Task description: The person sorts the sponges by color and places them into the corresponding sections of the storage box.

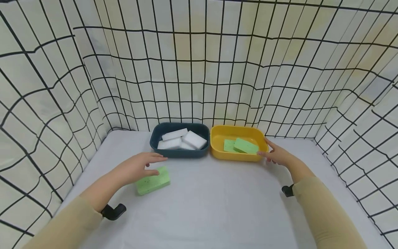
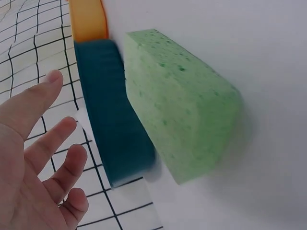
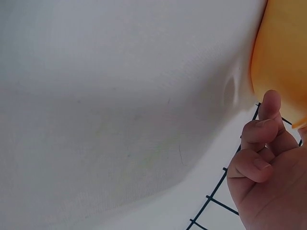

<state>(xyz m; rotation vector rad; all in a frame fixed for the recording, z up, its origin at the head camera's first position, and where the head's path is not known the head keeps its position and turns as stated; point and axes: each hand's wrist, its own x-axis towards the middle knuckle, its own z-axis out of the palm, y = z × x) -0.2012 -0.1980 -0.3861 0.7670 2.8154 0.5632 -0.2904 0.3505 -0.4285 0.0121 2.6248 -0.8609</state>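
Observation:
My left hand hovers by a green sponge block on the table, fingers apart and nothing held. In the left wrist view the sponge lies beyond the spread fingers. At the right end of a yellow tray, my right hand grips the rim between thumb and index finger. Its other fingers curl beside the tray's outer wall, as the right wrist view shows. Inside that tray lie two green sponges. A dark blue tray with several white sponge blocks stands directly left of it.
Black netting over pale cloth rises behind the trays and along both sides. The table has a white cloth. A black wrist strap sits below the left sleeve's cuff, another at the right cuff.

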